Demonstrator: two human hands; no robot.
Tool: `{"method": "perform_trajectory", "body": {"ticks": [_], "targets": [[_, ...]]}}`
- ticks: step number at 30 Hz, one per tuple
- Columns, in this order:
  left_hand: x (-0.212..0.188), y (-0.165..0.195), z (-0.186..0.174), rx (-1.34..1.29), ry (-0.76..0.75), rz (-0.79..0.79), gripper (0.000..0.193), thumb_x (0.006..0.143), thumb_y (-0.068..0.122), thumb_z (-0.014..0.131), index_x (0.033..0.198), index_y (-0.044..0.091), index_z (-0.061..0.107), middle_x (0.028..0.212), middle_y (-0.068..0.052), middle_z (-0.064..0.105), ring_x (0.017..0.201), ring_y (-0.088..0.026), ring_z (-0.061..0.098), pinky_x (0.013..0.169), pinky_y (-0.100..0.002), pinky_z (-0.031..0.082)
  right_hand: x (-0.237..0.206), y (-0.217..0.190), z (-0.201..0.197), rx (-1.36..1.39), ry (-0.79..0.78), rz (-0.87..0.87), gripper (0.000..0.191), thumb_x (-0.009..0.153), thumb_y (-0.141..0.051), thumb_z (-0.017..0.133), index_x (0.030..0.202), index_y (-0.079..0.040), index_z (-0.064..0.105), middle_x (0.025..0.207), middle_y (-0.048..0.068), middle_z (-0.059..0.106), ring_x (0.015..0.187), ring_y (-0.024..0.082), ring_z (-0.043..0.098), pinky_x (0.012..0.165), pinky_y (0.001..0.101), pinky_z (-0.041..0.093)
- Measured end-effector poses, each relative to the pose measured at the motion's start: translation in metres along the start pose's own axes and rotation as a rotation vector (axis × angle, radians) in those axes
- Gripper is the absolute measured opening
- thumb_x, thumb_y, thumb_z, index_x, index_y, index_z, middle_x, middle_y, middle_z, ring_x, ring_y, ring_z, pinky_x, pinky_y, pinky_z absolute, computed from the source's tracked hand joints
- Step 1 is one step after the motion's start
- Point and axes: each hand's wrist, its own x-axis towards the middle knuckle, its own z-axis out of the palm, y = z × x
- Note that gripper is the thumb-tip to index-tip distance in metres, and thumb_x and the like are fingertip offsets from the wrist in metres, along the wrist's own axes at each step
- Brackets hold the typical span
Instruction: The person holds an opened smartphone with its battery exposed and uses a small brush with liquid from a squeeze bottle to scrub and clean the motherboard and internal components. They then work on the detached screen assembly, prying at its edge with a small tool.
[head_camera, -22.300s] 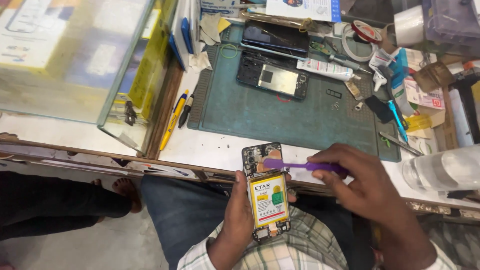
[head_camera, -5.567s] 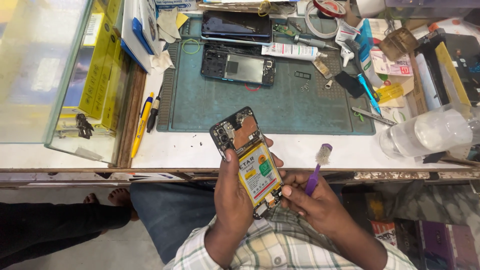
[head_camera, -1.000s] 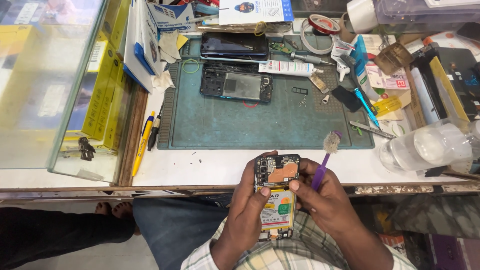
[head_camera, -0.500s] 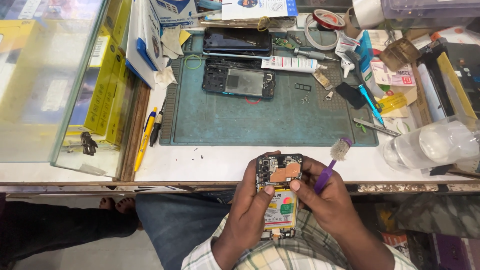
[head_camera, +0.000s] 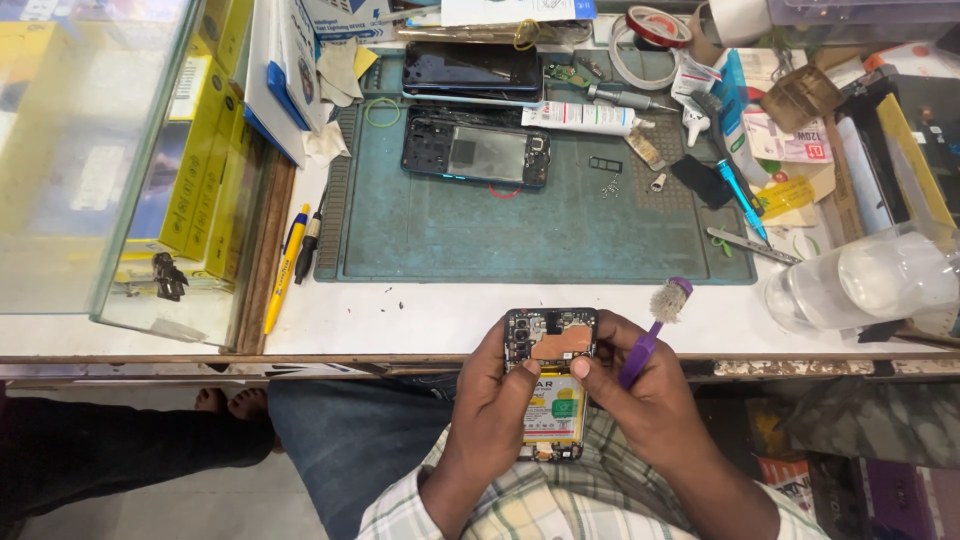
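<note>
An opened phone (head_camera: 549, 372) with its back off shows a circuit board at the top and a yellow battery below. My left hand (head_camera: 492, 398) holds it upright over my lap, at the bench's front edge. My right hand (head_camera: 640, 395) grips a purple brush (head_camera: 652, 328) whose worn bristles point up and away from the phone. The thumb of that same hand presses on the phone's middle, just under the board.
A teal work mat (head_camera: 560, 225) holds a second opened phone (head_camera: 476, 155), a dark phone (head_camera: 472, 70), a white tube (head_camera: 580, 117), tweezers (head_camera: 752, 246) and small parts. A clear plastic bottle (head_camera: 868, 283) lies at right. Pens (head_camera: 288, 262) and a glass case (head_camera: 95, 170) sit left.
Over the last second the hands and the phone have barely moved; the view has shifted slightly. Earlier the phone was tilted and the brush lay across it.
</note>
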Motion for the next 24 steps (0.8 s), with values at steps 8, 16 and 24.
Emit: {"method": "perform_trajectory", "body": {"ticks": [8, 16, 24], "targets": [[0.002, -0.007, 0.002, -0.075, 0.023, -0.063, 0.04, 0.099, -0.001, 0.046, 0.138, -0.004, 0.052, 0.118, -0.01, 0.069, 0.106, -0.012, 0.065, 0.093, -0.028, 0.055, 0.0, -0.001, -0.001, -0.033, -0.013, -0.031, 0.029, 0.096, -0.009, 0.069, 0.12, 0.005, 0.065, 0.11, 0.01, 0.072, 0.103, 0.015, 0.066, 0.093, 0.0322, 0.054], [0.003, -0.018, 0.0, -0.179, -0.003, -0.029, 0.035, 0.102, -0.001, 0.047, 0.136, -0.005, 0.054, 0.117, -0.01, 0.068, 0.106, -0.012, 0.064, 0.093, -0.029, 0.055, 0.001, -0.003, -0.002, -0.055, -0.043, -0.085, 0.025, 0.097, -0.007, 0.068, 0.119, 0.005, 0.065, 0.111, 0.01, 0.07, 0.107, 0.015, 0.065, 0.096, 0.0324, 0.052], [0.005, -0.016, 0.002, -0.17, -0.026, -0.059, 0.038, 0.104, 0.001, 0.045, 0.141, -0.004, 0.048, 0.12, -0.011, 0.067, 0.108, -0.012, 0.064, 0.094, -0.029, 0.055, 0.002, 0.003, -0.007, -0.054, -0.024, -0.063, 0.027, 0.096, -0.009, 0.069, 0.12, 0.005, 0.066, 0.109, 0.01, 0.071, 0.103, 0.014, 0.065, 0.092, 0.0317, 0.053]]}}
